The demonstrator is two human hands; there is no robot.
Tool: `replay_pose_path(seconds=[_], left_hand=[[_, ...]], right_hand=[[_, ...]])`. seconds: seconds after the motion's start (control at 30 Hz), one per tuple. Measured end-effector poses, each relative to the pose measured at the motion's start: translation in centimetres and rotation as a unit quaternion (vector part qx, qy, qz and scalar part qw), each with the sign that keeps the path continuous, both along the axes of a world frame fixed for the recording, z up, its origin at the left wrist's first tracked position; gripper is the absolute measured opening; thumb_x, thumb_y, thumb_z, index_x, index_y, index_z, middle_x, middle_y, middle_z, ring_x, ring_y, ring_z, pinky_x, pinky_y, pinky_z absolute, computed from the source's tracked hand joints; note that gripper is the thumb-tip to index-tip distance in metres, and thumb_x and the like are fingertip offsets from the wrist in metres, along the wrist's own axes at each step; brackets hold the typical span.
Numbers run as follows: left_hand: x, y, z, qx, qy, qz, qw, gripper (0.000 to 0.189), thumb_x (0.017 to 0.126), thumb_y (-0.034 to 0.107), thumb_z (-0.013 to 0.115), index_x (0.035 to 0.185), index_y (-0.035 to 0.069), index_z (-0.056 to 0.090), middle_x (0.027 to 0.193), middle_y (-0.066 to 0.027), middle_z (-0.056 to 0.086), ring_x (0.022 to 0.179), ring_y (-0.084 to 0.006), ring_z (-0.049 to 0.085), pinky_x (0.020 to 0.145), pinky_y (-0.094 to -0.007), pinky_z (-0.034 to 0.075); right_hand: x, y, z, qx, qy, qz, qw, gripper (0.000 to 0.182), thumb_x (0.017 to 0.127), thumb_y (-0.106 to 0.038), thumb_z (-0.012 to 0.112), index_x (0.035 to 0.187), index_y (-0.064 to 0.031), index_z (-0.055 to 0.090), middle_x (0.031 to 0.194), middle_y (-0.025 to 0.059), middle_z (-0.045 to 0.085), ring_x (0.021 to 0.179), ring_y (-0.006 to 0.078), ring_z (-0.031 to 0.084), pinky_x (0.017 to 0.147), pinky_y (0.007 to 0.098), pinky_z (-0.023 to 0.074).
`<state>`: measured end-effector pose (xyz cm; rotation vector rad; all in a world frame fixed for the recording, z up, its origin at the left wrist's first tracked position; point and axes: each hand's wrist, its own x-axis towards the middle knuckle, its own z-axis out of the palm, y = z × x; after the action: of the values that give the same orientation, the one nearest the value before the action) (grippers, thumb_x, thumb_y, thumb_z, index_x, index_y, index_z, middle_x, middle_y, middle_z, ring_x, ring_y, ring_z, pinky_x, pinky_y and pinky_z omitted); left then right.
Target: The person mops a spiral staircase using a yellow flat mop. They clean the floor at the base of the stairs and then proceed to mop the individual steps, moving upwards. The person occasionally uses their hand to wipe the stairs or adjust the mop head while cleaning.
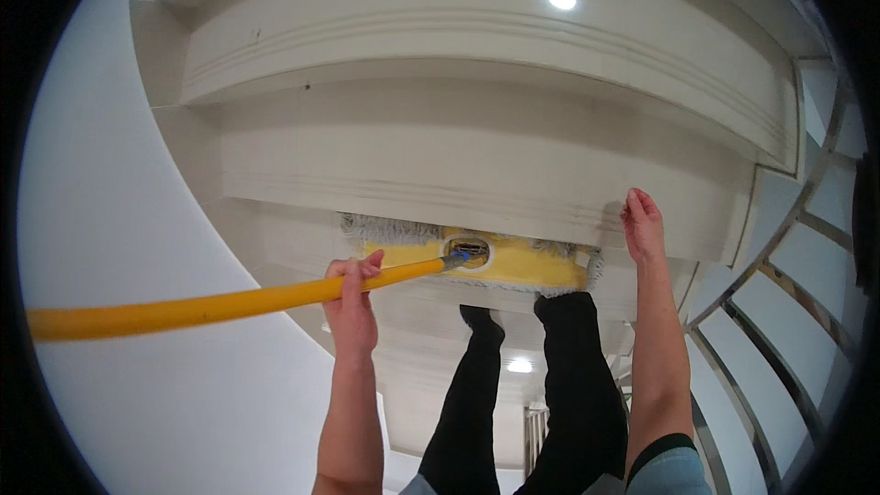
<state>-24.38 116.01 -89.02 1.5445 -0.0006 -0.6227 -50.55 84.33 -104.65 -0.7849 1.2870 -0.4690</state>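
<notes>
My left hand point(352, 299) grips the yellow handle point(234, 302) of a flat dust mop, which runs out to the left. A grey and blue joint point(456, 260) links the handle to the mop head. That mop head point(412, 254), yellow cloth with a grey string fringe, lies across a stair step just in front of my feet. At the right, my right hand point(643, 225) is raised with its fingers curled together. I see nothing in it, and it is apart from the mop.
Pale tiled stair steps point(481, 127) with grooved front edges rise ahead. A white wall point(158, 385) borders the left side. Metal railing bars point(777, 350) run along the right. My black-clad legs point(577, 371) stand below the mop head, one foot touching or nearly touching its fringe.
</notes>
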Motion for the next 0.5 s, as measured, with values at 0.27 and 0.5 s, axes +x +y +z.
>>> replay_pose_path(seconds=[0.27, 0.5], left_hand=[[1.8, -3.4, -0.5, 0.078, -0.009, -0.010, 0.997, 0.015, 0.092, 0.017, 0.052, 0.083, 0.007, 0.048, 0.079, -0.0041, 0.054, 0.092, -0.0195, 0.058, 0.088, -0.0342, 0.042], [5.4, -7.3, -3.1, 0.107, -0.010, -0.068, 0.992, 0.016, 0.090, 0.017, 0.057, 0.097, 0.005, 0.049, 0.089, -0.0038, 0.054, 0.090, -0.0155, 0.058, 0.084, -0.0287, 0.044]], right_hand=[[3.4, 1.5, -2.7, -0.051, 0.000, 0.011, 0.999, 0.018, 0.087, -0.017, 0.061, 0.099, -0.0040, 0.057, 0.076, -0.0016, 0.054, 0.065, 0.0078, 0.047, 0.060, 0.0224, 0.0407], [3.0, 3.8, -1.6, 0.013, -0.035, 0.026, 0.999, 0.015, 0.088, -0.015, 0.060, 0.098, -0.0049, 0.056, 0.077, -0.0016, 0.053, 0.065, 0.0070, 0.047, 0.058, 0.0218, 0.0396]])
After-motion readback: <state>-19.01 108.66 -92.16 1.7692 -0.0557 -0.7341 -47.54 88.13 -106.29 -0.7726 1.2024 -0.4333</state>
